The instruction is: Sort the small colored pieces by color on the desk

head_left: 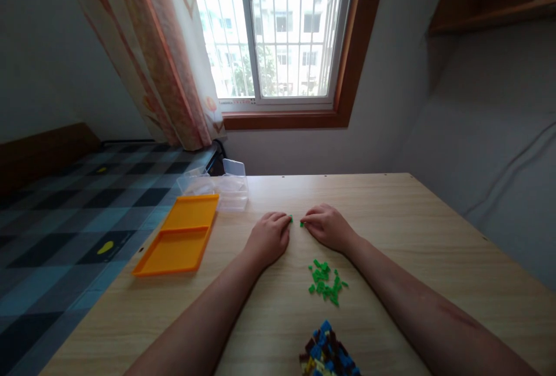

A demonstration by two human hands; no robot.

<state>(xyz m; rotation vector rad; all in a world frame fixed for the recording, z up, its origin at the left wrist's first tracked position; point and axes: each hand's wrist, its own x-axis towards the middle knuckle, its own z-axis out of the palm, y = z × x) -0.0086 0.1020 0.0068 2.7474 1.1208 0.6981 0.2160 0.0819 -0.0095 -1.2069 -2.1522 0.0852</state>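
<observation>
My left hand (270,238) rests on the light wood table, its fingertips closed at a small green building brick (291,219). Facing it across a narrow gap, my right hand (325,227) pinches another small green building brick (302,224) between thumb and fingers. Both bricks are tiny and partly covered by the fingertips. Between my forearms lies a loose pile of green bricks (322,280). Closer to me, cut off by the bottom edge, is a heap of blue, dark brown and yellow bricks (326,353).
An orange two-part tray (185,251) sits at the table's left edge. Behind it stand clear plastic boxes (234,193). A bed with a checked cover (65,219) adjoins on the left. The window (291,28) and wall lie beyond the table's far edge.
</observation>
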